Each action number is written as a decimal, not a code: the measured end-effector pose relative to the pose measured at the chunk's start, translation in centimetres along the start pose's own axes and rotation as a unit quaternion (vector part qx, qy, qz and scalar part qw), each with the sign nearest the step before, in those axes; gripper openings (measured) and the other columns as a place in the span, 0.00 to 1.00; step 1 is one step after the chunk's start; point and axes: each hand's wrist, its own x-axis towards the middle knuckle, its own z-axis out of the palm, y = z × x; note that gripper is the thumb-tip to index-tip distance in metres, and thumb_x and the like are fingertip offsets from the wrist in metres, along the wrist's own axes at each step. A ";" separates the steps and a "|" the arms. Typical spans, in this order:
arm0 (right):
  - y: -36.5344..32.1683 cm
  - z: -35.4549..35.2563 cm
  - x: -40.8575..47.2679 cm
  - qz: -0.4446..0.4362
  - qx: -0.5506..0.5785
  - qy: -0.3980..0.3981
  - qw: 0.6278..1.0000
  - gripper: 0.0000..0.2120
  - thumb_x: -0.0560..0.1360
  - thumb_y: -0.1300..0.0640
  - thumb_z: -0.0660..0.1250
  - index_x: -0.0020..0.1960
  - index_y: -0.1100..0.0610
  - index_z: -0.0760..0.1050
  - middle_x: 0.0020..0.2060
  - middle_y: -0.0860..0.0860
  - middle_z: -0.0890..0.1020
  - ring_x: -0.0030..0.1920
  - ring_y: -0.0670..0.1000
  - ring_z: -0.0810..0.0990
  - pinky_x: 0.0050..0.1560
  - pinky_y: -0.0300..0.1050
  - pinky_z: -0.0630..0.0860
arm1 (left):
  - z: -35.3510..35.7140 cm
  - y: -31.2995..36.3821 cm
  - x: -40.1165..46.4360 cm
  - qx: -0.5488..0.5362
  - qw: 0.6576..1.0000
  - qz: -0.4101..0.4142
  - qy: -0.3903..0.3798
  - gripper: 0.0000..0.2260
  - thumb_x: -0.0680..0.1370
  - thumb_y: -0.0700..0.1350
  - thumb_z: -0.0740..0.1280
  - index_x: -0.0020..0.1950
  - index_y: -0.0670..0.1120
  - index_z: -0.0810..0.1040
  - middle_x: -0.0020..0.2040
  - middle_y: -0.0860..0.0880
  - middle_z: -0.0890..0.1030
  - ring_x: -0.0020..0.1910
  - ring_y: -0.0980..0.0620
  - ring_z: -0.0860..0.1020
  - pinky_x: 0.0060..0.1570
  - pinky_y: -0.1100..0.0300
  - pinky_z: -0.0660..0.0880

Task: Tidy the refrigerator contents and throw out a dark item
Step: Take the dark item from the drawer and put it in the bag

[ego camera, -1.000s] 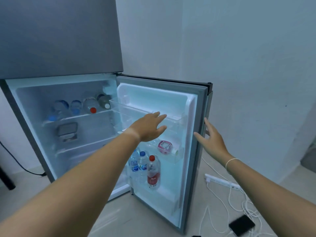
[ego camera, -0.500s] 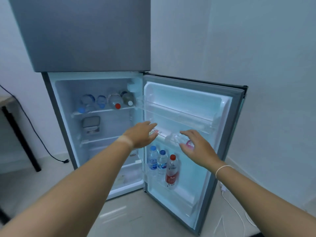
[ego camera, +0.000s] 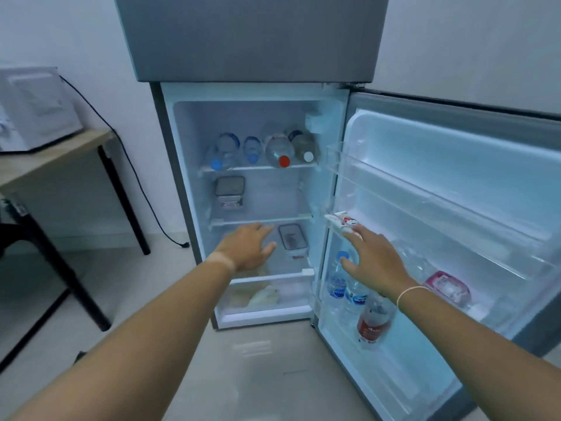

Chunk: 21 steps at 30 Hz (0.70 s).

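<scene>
The grey refrigerator (ego camera: pixel 258 38) stands with its lower door (ego camera: pixel 455 183) swung wide to the right. Several bottles (ego camera: pixel 280 150) lie on the top shelf. A lidded container (ego camera: pixel 229 189) sits on the middle shelf and another container (ego camera: pixel 292 237) below it. My left hand (ego camera: pixel 247 249) reaches into the lower compartment, fingers relaxed, holding nothing. My right hand (ego camera: pixel 373 259) hovers with spread fingers in front of the door racks, just below a small tube (ego camera: pixel 344 223). Upright water bottles (ego camera: pixel 346 291) and a red-labelled bottle (ego camera: pixel 372 325) stand in the bottom door rack. No dark item is clearly visible.
A pink-labelled bottle (ego camera: pixel 446 287) lies in the middle door rack. Pale bagged food (ego camera: pixel 264 296) fills the crisper drawer. A wooden table (ego camera: pixel 54 156) with a white microwave (ego camera: pixel 33 107) stands at left, and a black cable (ego camera: pixel 142 189) runs down to the floor.
The view has swung left onto the fridge interior. My left hand moved from the door racks into the lower compartment; my right hand moved from the door's edge to the racks.
</scene>
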 end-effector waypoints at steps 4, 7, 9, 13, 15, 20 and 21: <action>-1.2 2.2 4.6 -0.024 -0.056 0.018 0.998 0.27 0.74 0.47 0.60 0.72 0.52 0.64 0.72 0.54 0.66 0.71 0.55 0.65 0.69 0.50 0.61 | 1.0 -4.1 2.0 0.016 0.999 -0.036 -0.009 0.24 0.81 0.52 0.54 0.76 0.47 0.58 0.76 0.45 0.61 0.74 0.44 0.61 0.72 0.48 0.62; -2.0 3.5 7.3 -0.013 -0.081 0.017 0.997 0.26 0.74 0.48 0.60 0.71 0.54 0.65 0.71 0.56 0.66 0.70 0.57 0.65 0.70 0.53 0.60 | 1.5 -6.8 3.4 0.033 0.998 -0.056 -0.015 0.24 0.81 0.52 0.53 0.76 0.48 0.57 0.77 0.45 0.60 0.75 0.44 0.61 0.72 0.48 0.62; -2.5 4.1 8.5 -0.005 -0.093 0.022 0.995 0.26 0.74 0.49 0.60 0.70 0.55 0.66 0.71 0.57 0.66 0.70 0.58 0.66 0.70 0.55 0.59 | 1.6 -8.3 4.0 0.041 0.997 -0.066 -0.017 0.24 0.81 0.53 0.53 0.76 0.49 0.57 0.77 0.46 0.60 0.75 0.45 0.60 0.71 0.47 0.63; -3.8 4.7 10.6 0.011 -0.086 0.014 0.996 0.27 0.74 0.49 0.60 0.71 0.55 0.64 0.72 0.57 0.66 0.70 0.58 0.66 0.70 0.55 0.60 | 1.0 -10.6 4.8 0.049 0.995 -0.081 -0.018 0.25 0.80 0.53 0.53 0.76 0.49 0.56 0.77 0.46 0.60 0.75 0.44 0.61 0.71 0.48 0.64; -4.3 4.6 11.3 0.018 -0.082 0.009 0.996 0.27 0.75 0.49 0.59 0.72 0.55 0.63 0.72 0.57 0.65 0.70 0.58 0.66 0.70 0.53 0.62 | 0.2 -11.5 5.0 0.053 0.994 -0.089 -0.017 0.25 0.81 0.53 0.53 0.76 0.49 0.56 0.77 0.45 0.59 0.75 0.43 0.61 0.71 0.49 0.63; -4.6 4.0 11.2 0.024 -0.080 -0.003 0.997 0.26 0.75 0.49 0.59 0.72 0.55 0.63 0.73 0.56 0.64 0.70 0.57 0.67 0.69 0.52 0.64 | -2.4 -12.7 5.6 0.064 0.993 -0.097 0.000 0.25 0.81 0.54 0.52 0.76 0.48 0.56 0.77 0.44 0.60 0.74 0.43 0.61 0.72 0.49 0.62; -4.6 4.0 11.1 0.022 -0.084 -0.003 0.996 0.26 0.75 0.49 0.59 0.72 0.55 0.64 0.73 0.56 0.65 0.70 0.57 0.68 0.69 0.52 0.65 | -2.9 -12.7 5.7 0.064 0.993 -0.099 0.003 0.25 0.81 0.53 0.52 0.77 0.48 0.55 0.77 0.44 0.60 0.74 0.43 0.61 0.71 0.49 0.62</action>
